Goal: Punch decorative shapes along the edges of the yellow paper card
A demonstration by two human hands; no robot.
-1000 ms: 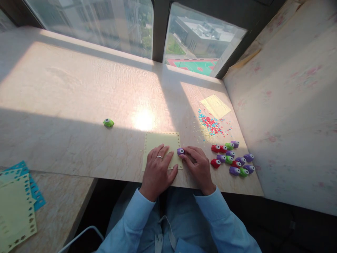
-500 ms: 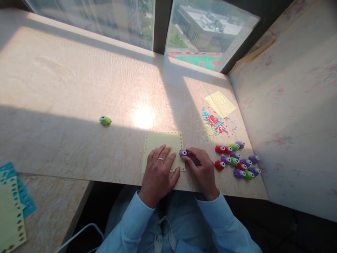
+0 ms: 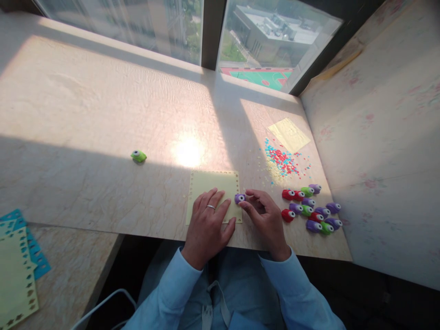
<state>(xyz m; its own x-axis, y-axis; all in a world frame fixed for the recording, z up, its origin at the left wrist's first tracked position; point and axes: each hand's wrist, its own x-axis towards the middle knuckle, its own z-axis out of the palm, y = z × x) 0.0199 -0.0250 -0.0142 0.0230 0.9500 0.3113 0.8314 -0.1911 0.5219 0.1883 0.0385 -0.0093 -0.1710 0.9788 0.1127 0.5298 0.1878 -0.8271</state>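
Note:
A pale yellow sheet of paper point(image 3: 202, 182) with small shapes punched along its edges lies near the front edge of the sill. My left hand point(image 3: 209, 224) rests on it, fingers spread, a ring on one finger. On the sheet's right edge sits a small purple craft punch point(image 3: 239, 198) with a star mark on its white top. My right hand point(image 3: 266, 217) holds this punch from the right between thumb and forefinger; the other fingers are bent. What lies under my left palm is hidden.
Several purple, green and red craft punches point(image 3: 309, 210) stand at the right. Behind them are a heap of punched confetti point(image 3: 283, 160) and a yellow paper piece point(image 3: 288, 134). One green punch point(image 3: 138, 156) stands alone at left. Punched sheets point(image 3: 15, 275) lie lower left.
My right thumb and fingers have shifted slightly on the purple punch, which stays at the sheet's right edge. My left hand keeps its place. The view has shifted a little.

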